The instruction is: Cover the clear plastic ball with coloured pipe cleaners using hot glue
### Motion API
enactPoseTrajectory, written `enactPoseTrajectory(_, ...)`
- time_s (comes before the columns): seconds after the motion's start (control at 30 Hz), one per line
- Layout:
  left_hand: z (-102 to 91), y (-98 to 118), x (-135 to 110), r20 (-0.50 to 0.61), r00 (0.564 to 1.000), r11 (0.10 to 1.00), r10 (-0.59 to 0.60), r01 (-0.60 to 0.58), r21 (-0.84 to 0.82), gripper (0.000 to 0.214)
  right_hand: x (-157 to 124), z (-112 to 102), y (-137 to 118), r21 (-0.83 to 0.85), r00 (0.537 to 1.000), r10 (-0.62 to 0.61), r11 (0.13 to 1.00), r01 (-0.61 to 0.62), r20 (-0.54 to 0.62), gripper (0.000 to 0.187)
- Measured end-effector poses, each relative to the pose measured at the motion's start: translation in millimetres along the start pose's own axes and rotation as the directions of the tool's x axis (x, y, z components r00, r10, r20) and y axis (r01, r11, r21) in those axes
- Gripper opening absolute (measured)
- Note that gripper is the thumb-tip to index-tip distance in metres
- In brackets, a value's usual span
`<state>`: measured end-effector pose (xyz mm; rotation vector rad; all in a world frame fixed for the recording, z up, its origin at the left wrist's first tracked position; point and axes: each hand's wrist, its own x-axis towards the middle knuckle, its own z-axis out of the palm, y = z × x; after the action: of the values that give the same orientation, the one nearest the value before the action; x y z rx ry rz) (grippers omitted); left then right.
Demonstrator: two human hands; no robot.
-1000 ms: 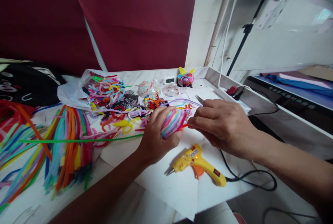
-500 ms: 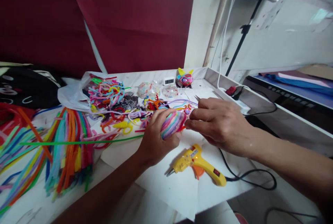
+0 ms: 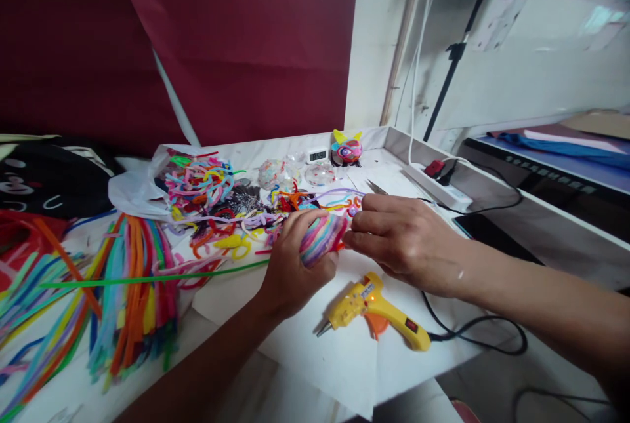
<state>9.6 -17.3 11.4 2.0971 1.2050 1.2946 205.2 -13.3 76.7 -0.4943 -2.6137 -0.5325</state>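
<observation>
My left hand (image 3: 298, 269) is wrapped round a ball covered in striped pink, blue and purple pipe cleaners (image 3: 317, 239). At the ball's right end my right hand (image 3: 388, 236) is closed in a pinch. A bit of red-orange shows by its fingertips, but what they grip is hidden. A long green pipe cleaner (image 3: 162, 280) stretches leftward from beside my left hand. Below both hands a yellow hot glue gun (image 3: 374, 308) lies on white paper (image 3: 315, 357), nozzle to the left. Scissor tips (image 3: 377, 187) show behind my right hand.
Bundled pipe cleaners (image 3: 132, 285) lie at left, near a plastic bag of cut pieces (image 3: 197, 180). Clear balls (image 3: 278, 174), a small clock (image 3: 317, 156) and a decorated ball with yellow horns (image 3: 347, 149) stand behind. A power strip (image 3: 440, 190) and phone (image 3: 492, 236) are at right.
The view has shifted slightly. My right hand has moved a little left, staying at the ball's end, and more of the scissors and the phone now shows. My left hand keeps its hold.
</observation>
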Motion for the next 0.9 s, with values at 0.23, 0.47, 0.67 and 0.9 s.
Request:
enactPoseTrajectory(0.23,-2.5,-2,0,-0.001,0.999,0.999,0.05,-0.05,0.0,0.045,0,2,-4,0.118,0.995,0.087,0.989,-0.093,0.059,0.024)
enactPoseTrajectory(0.47,-3.9,-2,-1,0.019,0.998,0.999,0.052,-0.051,-0.009,0.046,-2,-3,1,0.417,0.984,0.172,0.891,-0.179,0.055,0.018)
enactPoseTrajectory(0.67,-3.6,-2,0,0.04,0.999,0.999,0.031,-0.031,-0.015,0.045,-1,-2,6,0.461,0.979,0.179,0.864,-0.202,0.094,0.018)
enactPoseTrajectory(0.9,-4.5,1,0,0.036,0.998,0.998,0.058,-0.058,0.001,0.044,1,1,7,0.496,0.972,0.22,0.836,-0.234,0.088,0.015)
